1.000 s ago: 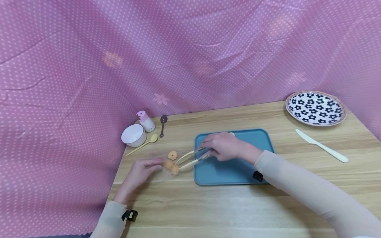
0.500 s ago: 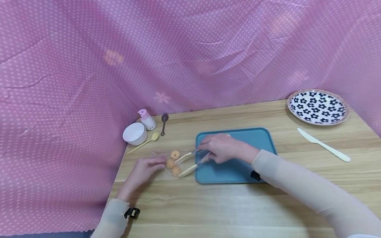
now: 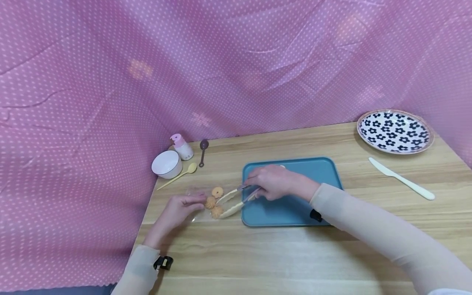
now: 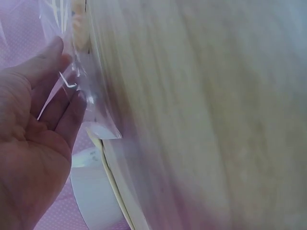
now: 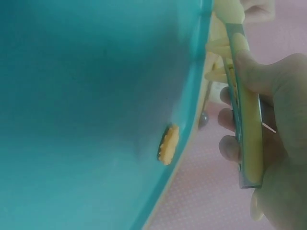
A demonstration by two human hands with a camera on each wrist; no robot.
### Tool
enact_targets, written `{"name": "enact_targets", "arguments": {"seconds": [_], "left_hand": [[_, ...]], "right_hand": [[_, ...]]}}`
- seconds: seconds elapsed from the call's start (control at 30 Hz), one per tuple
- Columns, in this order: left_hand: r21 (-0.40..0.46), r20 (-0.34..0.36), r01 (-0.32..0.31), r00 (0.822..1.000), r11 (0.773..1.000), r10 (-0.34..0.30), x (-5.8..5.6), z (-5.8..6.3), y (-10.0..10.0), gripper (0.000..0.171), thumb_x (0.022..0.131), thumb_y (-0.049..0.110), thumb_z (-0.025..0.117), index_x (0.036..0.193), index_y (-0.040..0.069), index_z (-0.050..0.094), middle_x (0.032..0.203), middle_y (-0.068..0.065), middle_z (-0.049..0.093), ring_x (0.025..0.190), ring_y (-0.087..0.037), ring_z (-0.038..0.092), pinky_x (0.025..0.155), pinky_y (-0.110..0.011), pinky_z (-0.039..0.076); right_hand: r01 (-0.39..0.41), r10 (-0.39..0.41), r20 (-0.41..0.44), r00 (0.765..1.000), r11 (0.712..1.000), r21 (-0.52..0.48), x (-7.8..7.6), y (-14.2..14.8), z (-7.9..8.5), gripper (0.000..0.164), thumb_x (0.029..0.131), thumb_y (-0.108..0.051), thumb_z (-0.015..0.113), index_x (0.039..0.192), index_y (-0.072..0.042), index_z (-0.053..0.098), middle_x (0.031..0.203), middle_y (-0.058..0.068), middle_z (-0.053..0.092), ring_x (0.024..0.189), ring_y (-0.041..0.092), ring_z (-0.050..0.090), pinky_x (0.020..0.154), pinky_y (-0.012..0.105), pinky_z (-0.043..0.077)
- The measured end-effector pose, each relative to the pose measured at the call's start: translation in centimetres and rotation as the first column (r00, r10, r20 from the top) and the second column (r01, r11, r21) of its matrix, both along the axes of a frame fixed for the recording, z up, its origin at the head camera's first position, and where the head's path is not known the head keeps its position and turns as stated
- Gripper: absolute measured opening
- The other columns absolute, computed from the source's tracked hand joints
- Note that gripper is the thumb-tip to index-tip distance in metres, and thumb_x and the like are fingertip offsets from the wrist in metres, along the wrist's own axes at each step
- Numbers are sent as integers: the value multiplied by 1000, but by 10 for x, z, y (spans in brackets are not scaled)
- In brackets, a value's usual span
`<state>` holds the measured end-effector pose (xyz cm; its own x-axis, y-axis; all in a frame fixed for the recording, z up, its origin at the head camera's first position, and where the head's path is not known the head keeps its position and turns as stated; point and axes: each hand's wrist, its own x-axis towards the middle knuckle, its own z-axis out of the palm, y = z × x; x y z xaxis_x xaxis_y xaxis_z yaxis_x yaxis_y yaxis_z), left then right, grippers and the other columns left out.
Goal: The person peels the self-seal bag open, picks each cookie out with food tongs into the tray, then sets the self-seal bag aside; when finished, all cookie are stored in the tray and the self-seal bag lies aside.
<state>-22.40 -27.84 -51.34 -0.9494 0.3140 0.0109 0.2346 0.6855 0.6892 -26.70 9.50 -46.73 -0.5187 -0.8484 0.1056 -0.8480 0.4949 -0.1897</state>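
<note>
Just left of the blue rectangular tray [image 3: 295, 216], on the pale wood-grain table [image 3: 287, 262]: three small round golden-brown cookies [image 3: 210, 202], amid clear crinkled plastic film [image 4: 98, 128] (inside or on top, cannot tell). Poised at them with spread tips: cream-and-grey tongs [image 3: 233, 210], gripped in the curled right hand [image 3: 273, 181]. Apparently pinched in the left hand [image 3: 180, 211]: that film's edge. Resting near the tray's far rim: one ridged golden cookie [image 5: 169, 144], seemingly done. Still left, judging from this: three, none plainly clasped by the tongs. Farther out: round white plate [image 3: 396, 133] patterned with black flowers
</note>
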Motion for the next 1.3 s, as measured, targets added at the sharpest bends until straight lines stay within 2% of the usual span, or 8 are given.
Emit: {"name": "enact_targets", "arguments": {"seconds": [0.17, 0.43, 0.7, 1.13, 1.3], "left_hand": [[-10, -20, 20, 1000, 1000, -20, 0, 1, 0, 22, 88, 22, 78, 110, 24, 79, 127, 5, 74, 123, -14, 69, 115, -37, 47], [-27, -37, 29, 999, 999, -30, 1, -1, 0, 22, 88, 20, 78, 110, 24, 79, 125, 3, 75, 120, -18, 70, 111, -40, 52], [-72, -48, 41, 998, 997, -45, 1, -1, -1, 21, 89, 23, 78, 109, 28, 79, 126, 4, 75, 121, -17, 70, 111, -41, 52], [-58, -60, 73, 995, 996, -77, 1, 0, -4, 21, 90, 18, 76, 110, 24, 79, 127, -1, 74, 123, -21, 69, 111, -42, 52], [-47, -38, 49, 998, 998, -50, 1, -2, -6, 20, 89, 20, 77, 108, 26, 79, 128, 0, 74, 124, -19, 69, 113, -40, 51]], "right_hand": [[-8, 8, 12, 1000, 1000, -7, 0, 0, 1, 42, 93, -27, 73, 134, -21, 65, 122, -6, 72, 117, 12, 66, 102, 37, 58], [-9, 9, 3, 1000, 1000, -24, 4, 4, 3, 40, 92, -24, 74, 132, -21, 66, 122, -5, 72, 117, 14, 67, 101, 37, 59], [10, -10, -9, 1000, 999, -38, 7, 10, 5, 40, 93, -25, 73, 132, -20, 67, 124, -4, 71, 117, 14, 66, 99, 37, 60], [43, -43, -14, 999, 998, -51, 5, 22, 6, 42, 93, -25, 73, 133, -18, 66, 133, 1, 69, 126, 19, 65, 105, 41, 58], [56, -57, -15, 998, 997, -53, 4, 30, 5, 40, 93, -25, 74, 132, -20, 67, 133, -2, 69, 125, 17, 65, 104, 40, 58]]}}
